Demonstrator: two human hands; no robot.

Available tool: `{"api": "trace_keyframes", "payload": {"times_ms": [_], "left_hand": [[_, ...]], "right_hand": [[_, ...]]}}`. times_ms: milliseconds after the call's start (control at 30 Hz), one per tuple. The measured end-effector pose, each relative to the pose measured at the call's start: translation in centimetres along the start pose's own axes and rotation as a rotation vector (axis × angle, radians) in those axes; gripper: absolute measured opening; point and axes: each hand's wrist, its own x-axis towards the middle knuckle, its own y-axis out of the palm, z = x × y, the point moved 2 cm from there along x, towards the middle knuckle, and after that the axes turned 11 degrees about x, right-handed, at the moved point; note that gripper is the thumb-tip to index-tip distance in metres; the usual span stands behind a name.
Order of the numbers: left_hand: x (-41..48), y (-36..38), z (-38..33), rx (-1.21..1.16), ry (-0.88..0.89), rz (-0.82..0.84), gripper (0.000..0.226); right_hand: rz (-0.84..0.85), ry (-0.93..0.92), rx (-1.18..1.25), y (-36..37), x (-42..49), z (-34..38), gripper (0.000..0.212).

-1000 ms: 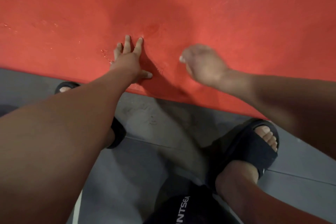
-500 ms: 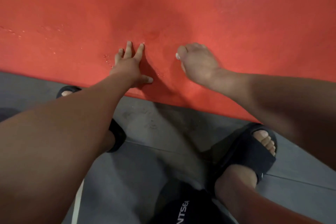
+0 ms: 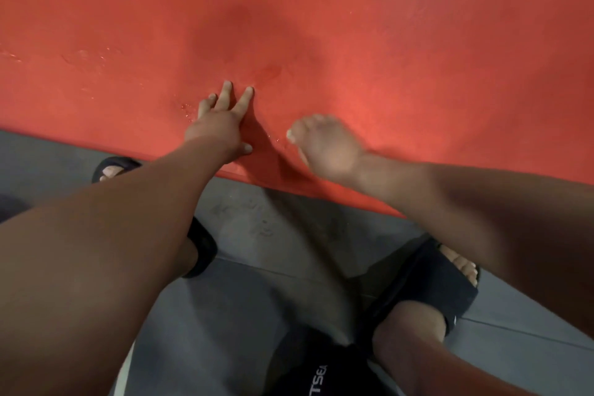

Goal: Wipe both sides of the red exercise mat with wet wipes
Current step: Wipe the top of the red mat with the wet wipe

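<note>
The red exercise mat [image 3: 401,51] fills the upper half of the view, and its near edge runs across the grey floor. My left hand [image 3: 221,125] presses flat on the mat close to that edge, fingers spread and straight. My right hand [image 3: 324,145] lies on the mat just to the right of it, blurred by motion and seen from the back. Its fingers curve down out of sight. No wet wipe shows clearly, only a small pale spot at the hand's left edge. Wet streaks and droplets [image 3: 186,108] glisten on the mat beside my left hand.
Grey floor [image 3: 266,225] lies below the mat's edge. My feet in black slides stand on it, the left one [image 3: 115,167] at the mat's edge and the right one [image 3: 427,280] further back. Black shorts with white lettering [image 3: 316,379] show at the bottom.
My right hand has slid left toward my left hand and nearer the mat's near edge. My left hand stays pressed in the same spot.
</note>
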Motion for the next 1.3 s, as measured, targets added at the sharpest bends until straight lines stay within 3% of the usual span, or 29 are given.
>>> {"api": "trace_keyframes", "payload": {"times_ms": [133, 200, 267, 333, 500, 567, 667, 733, 900, 967, 1033, 1100, 1167, 1300], "left_hand": [[-0.5, 0.3, 0.0, 0.009, -0.006, -0.021, 0.118], [-0.7, 0.3, 0.1, 0.013, -0.007, -0.033, 0.118], [-0.8, 0.1, 0.2, 0.011, -0.006, -0.042, 0.118], [-0.8, -0.1, 0.1, 0.006, -0.006, -0.051, 0.118], [-0.7, 0.1, 0.2, 0.023, -0.017, -0.032, 0.117], [-0.8, 0.1, 0.2, 0.026, -0.014, -0.033, 0.117], [-0.7, 0.1, 0.3, 0.018, -0.012, -0.043, 0.117], [-0.7, 0.0, 0.3, 0.018, -0.010, -0.053, 0.117], [-0.6, 0.1, 0.3, 0.027, -0.014, -0.051, 0.117], [-0.5, 0.2, 0.2, 0.031, -0.013, -0.041, 0.117], [-0.5, 0.1, 0.1, 0.026, -0.009, -0.033, 0.117], [-0.4, -0.1, 0.1, 0.026, -0.010, -0.032, 0.117], [-0.3, -0.2, 0.0, 0.027, -0.009, -0.033, 0.117], [-0.3, 0.1, 0.0, 0.028, -0.005, -0.022, 0.118]], "right_hand": [[0.296, -0.336, 0.063, 1.1, -2.4, 2.4, 0.008], [0.173, -0.257, 0.044, 0.6, -0.3, 0.8, 0.006], [-0.016, -0.031, 0.051, -0.4, 2.1, -1.2, 0.005], [-0.075, 0.048, 0.075, -0.5, 2.4, -1.1, 0.003], [0.280, -0.357, 0.071, 1.5, -1.6, 2.8, 0.017], [0.215, -0.353, 0.042, 1.1, -0.2, 1.9, 0.011], [-0.046, -0.070, 0.055, -0.3, 3.5, -0.5, 0.011], [-0.064, -0.054, 0.081, 0.0, 3.9, 0.0, 0.013], [0.311, -0.430, 0.128, 1.6, 0.0, 2.8, 0.004], [0.212, -0.377, 0.104, 1.4, 1.7, 1.3, 0.005], [0.031, -0.197, 0.059, 0.4, 3.9, -0.4, 0.014], [-0.020, -0.118, 0.058, 0.0, 4.5, -0.8, 0.024], [0.050, -0.213, 0.093, 0.5, 2.8, 0.5, 0.027], [0.344, -0.381, 0.137, 1.3, -3.3, 2.2, 0.011]]}}
